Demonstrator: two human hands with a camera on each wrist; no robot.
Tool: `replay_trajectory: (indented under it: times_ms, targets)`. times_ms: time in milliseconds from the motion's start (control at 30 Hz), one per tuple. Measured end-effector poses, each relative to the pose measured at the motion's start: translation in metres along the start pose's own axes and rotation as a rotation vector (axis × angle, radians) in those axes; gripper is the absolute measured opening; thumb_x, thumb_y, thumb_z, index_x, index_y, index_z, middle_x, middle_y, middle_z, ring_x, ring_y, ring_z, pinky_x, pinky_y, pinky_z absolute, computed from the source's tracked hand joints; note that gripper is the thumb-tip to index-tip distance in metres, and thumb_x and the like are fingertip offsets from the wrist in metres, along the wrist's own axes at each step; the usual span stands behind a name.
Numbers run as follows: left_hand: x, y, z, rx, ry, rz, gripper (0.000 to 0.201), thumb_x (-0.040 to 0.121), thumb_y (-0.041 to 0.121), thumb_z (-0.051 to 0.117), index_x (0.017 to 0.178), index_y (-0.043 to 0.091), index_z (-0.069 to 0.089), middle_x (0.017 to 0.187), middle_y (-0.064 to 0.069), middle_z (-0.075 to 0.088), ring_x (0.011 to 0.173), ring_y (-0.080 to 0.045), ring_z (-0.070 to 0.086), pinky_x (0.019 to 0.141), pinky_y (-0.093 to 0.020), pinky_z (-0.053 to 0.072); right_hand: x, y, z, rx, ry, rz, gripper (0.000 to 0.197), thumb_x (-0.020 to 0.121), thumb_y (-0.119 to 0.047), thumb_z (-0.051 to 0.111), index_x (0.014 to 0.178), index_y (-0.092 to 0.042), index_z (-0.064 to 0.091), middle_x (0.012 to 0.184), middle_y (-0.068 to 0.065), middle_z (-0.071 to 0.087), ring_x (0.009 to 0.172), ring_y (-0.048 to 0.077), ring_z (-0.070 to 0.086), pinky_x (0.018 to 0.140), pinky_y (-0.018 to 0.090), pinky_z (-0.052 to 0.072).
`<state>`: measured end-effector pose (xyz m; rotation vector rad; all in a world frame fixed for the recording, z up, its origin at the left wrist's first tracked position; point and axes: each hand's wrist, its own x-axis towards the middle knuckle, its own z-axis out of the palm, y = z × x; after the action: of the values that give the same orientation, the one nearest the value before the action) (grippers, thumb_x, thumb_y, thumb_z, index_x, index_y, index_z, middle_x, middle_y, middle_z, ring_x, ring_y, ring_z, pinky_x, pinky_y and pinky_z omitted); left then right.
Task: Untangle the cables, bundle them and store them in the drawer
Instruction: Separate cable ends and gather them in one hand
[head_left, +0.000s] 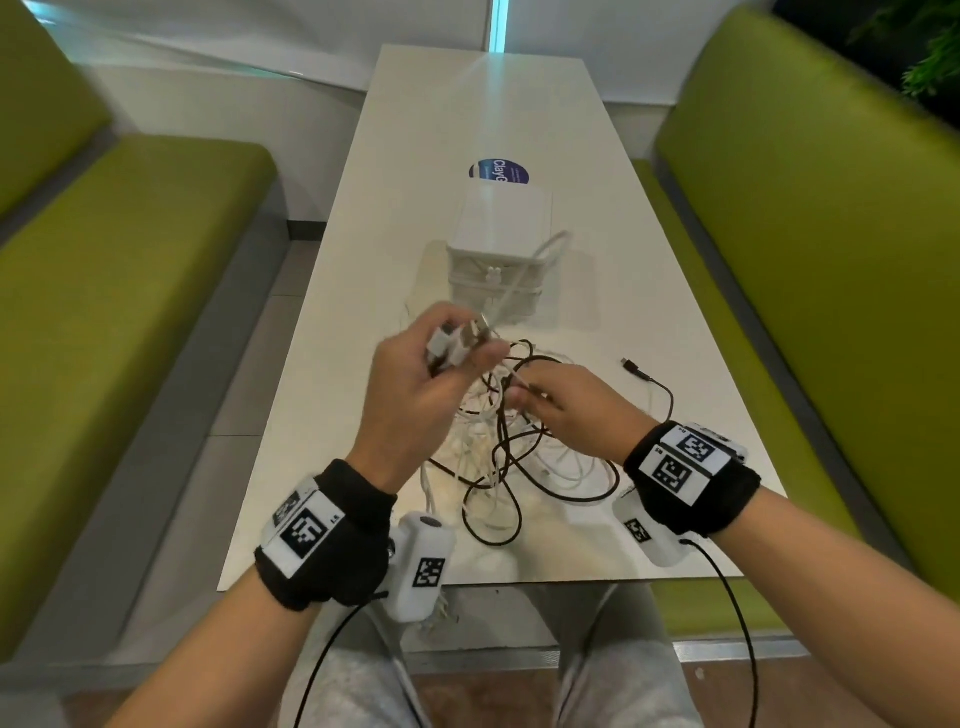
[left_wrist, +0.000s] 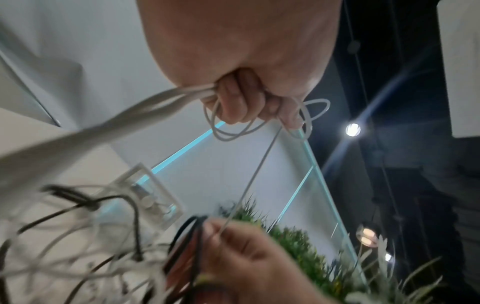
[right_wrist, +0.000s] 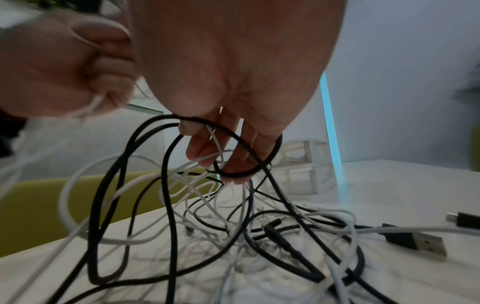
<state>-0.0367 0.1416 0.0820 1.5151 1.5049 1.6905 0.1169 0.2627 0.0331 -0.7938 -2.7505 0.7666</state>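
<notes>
A tangle of black and white cables (head_left: 511, 457) lies on the near end of the white table (head_left: 415, 156). My left hand (head_left: 467, 343) is raised above it and grips a coiled part of a white cable (left_wrist: 228, 131) with its plugs. From there a thin white strand (left_wrist: 255, 170) runs taut to my right hand (head_left: 519, 395), which pinches it just above the tangle. Loops of a black cable (right_wrist: 249, 172) hang over the right fingers (right_wrist: 207, 152). A small white drawer unit (head_left: 498, 270) stands behind the tangle, and its drawers look closed.
A black cable end with a small plug (head_left: 631, 365) lies to the right of the tangle, and a black USB plug (right_wrist: 420, 242) lies near it. Green benches (head_left: 130, 260) flank the table on both sides. A round blue sticker (head_left: 498, 171) sits behind the drawer unit.
</notes>
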Motion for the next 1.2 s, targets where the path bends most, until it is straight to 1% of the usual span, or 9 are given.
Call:
replay_trajectory:
  times_ms: [133,233,400,500,633,767,900,1067,1200]
  targets:
    - [0.008,0.037,-0.017,-0.299,0.09,0.121,0.015,0.089,0.028,0.065,0.086,0.017,0.055,0.066,0.015,0.051,0.051,-0.001,0.04,0.049,-0.014,0.035,0.002,0.01,-0.005,0.032,0.019,0.045,0.029,0.101,-0.03,0.047,0.073,-0.039,0.047,0.073,-0.016,0.046,0.069,-0.002,0.046,0.064,0.022,0.032]
    - [0.014,0.057,-0.025,-0.397,0.126,0.188,0.022,0.087,0.035,0.065,0.085,0.016,0.054,0.065,0.014,0.045,0.046,-0.006,0.031,0.041,-0.018,0.03,0.004,0.017,-0.006,0.059,0.003,0.091,0.023,0.101,-0.032,0.046,0.089,-0.03,0.066,0.081,-0.019,0.053,0.078,0.001,0.051,0.072,0.025,0.039]
    - [0.01,0.071,-0.02,-0.427,0.132,0.219,0.015,0.086,0.032,0.065,0.086,0.019,0.056,0.067,0.014,0.05,0.047,-0.004,0.038,0.044,-0.017,0.035,0.007,0.013,-0.008,0.091,0.004,0.094,0.023,0.099,-0.031,0.05,0.079,-0.039,0.056,0.073,-0.02,0.052,0.071,-0.007,0.05,0.065,0.015,0.033]
    - [0.009,0.052,-0.004,-0.086,0.013,0.122,0.013,0.085,0.022,0.071,0.089,0.017,0.06,0.074,0.013,0.062,0.057,0.002,0.056,0.055,-0.013,0.043,0.006,0.011,-0.005,0.082,0.03,0.065,0.026,0.1,-0.03,0.048,0.096,-0.016,0.069,0.083,-0.013,0.063,0.076,0.003,0.055,0.071,0.022,0.041]
    - [0.0,0.0,0.02,0.412,-0.166,-0.034,0.011,0.084,0.027,0.073,0.093,0.025,0.066,0.073,0.01,0.068,0.063,-0.003,0.059,0.056,-0.024,0.043,0.006,0.002,-0.003,-0.108,-0.01,0.022,0.017,0.097,-0.014,0.049,0.098,-0.014,0.066,0.094,-0.001,0.065,0.086,0.02,0.059,0.074,0.029,0.043]
    - [-0.007,-0.016,0.034,0.522,-0.282,-0.136,0.036,0.081,0.046,0.071,0.113,0.03,0.064,0.088,0.013,0.069,0.076,0.001,0.052,0.066,-0.018,0.038,0.005,-0.004,-0.007,-0.047,-0.038,0.049,0.016,0.087,-0.007,0.056,0.099,-0.016,0.062,0.083,-0.012,0.062,0.073,0.007,0.057,0.064,0.019,0.043]
    - [-0.005,-0.019,0.038,0.577,-0.31,-0.195,0.02,0.083,0.054,0.065,0.089,0.035,0.062,0.068,0.016,0.061,0.064,0.001,0.051,0.059,-0.017,0.034,0.001,-0.006,-0.008,0.017,0.082,0.095,0.011,0.09,-0.022,0.052,0.085,-0.013,0.058,0.072,0.0,0.062,0.064,0.013,0.056,0.057,0.022,0.041]
    - [-0.003,-0.018,0.04,0.522,-0.394,-0.166,0.023,0.088,0.033,0.063,0.07,0.018,0.06,0.059,0.006,0.056,0.055,-0.006,0.049,0.051,-0.017,0.031,0.003,-0.013,-0.011,-0.049,-0.059,0.287,0.032,0.088,-0.003,0.059,0.12,-0.008,0.061,0.109,0.008,0.064,0.097,0.025,0.061,0.084,0.027,0.049]
    - [0.002,-0.016,0.04,0.666,-0.452,-0.178,0.035,0.086,0.029,0.058,0.056,0.023,0.042,0.052,0.005,0.046,0.051,-0.01,0.043,0.05,-0.025,0.027,0.003,-0.017,-0.007,0.079,0.004,0.259,0.019,0.088,0.0,0.056,0.103,-0.004,0.066,0.091,0.01,0.068,0.077,0.019,0.059,0.066,0.014,0.044]
